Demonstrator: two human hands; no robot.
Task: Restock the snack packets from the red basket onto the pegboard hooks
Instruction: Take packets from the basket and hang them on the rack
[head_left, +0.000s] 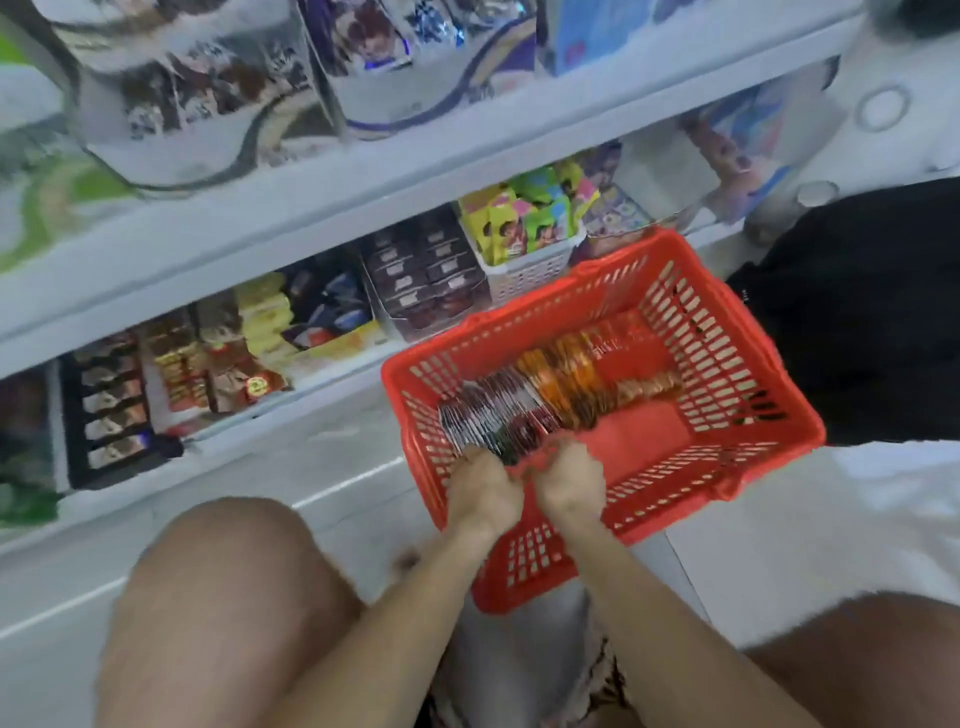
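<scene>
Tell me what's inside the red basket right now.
The red basket holds a row of snack packets, dark ones nearest, orange ones further back. Both the left hand and right hand reach in, covering the near packets. Blur hides the labels.

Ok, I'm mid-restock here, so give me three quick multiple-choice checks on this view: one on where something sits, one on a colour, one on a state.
1. Where is the red basket?
A. on a shelf
B. on the floor in front of the shelves
C. hanging from a hook

2. What colour are the packets in the middle of the row, orange packets aside from the dark ones?
A. orange
B. blue
C. white

3. What are the left hand and right hand doing?
A. resting on the knees
B. reaching to a shelf
C. both down in the basket at the dark packets

Answers: 1 B, it stands on the floor by the lowest shelf; 2 A, they show orange; 3 C, both hands are inside the basket.
</scene>
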